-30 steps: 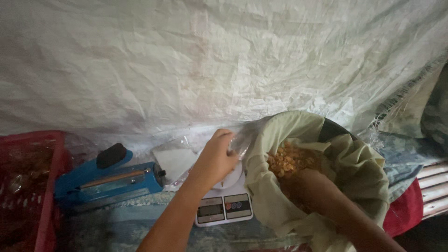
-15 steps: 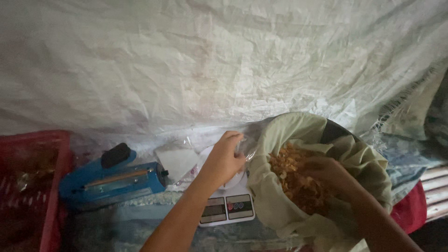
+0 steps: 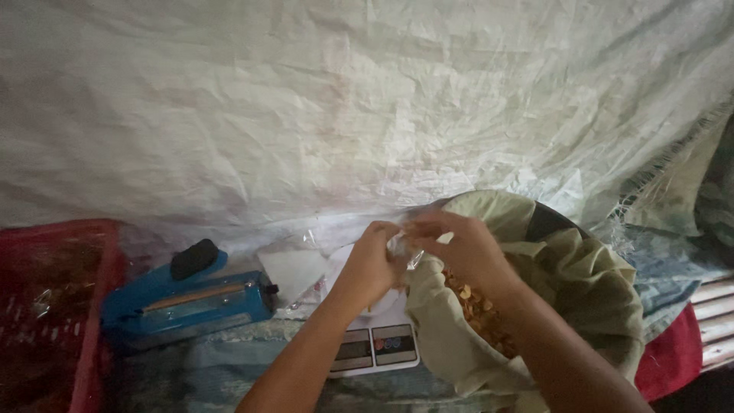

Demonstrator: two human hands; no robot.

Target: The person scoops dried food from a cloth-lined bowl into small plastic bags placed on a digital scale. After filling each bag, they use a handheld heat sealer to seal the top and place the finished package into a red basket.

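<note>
My left hand [image 3: 370, 264] grips the mouth of a small clear plastic bag [image 3: 404, 246] above a white digital scale [image 3: 375, 346]. My right hand [image 3: 459, 246] has come up out of the lined tub and meets the left at the bag's opening, fingers pinched together there. Whether it holds snack pieces I cannot tell. Just to the right stands a large round tub [image 3: 550, 222] lined with a pale green bag [image 3: 589, 291], part full of golden-brown snack pieces [image 3: 478, 310].
A blue heat sealer [image 3: 187, 302] with a black knob lies left of the scale. A red plastic crate [image 3: 53, 306] stands at the far left. White woven sheeting [image 3: 344, 107] hangs behind. Flat clear bags [image 3: 290, 268] lie beside the scale. Red cloth [image 3: 673, 356] sits at right.
My right hand rose out of the snack pieces in the tub and moved left to the bag's mouth. My left hand stayed on the bag above the scale.
</note>
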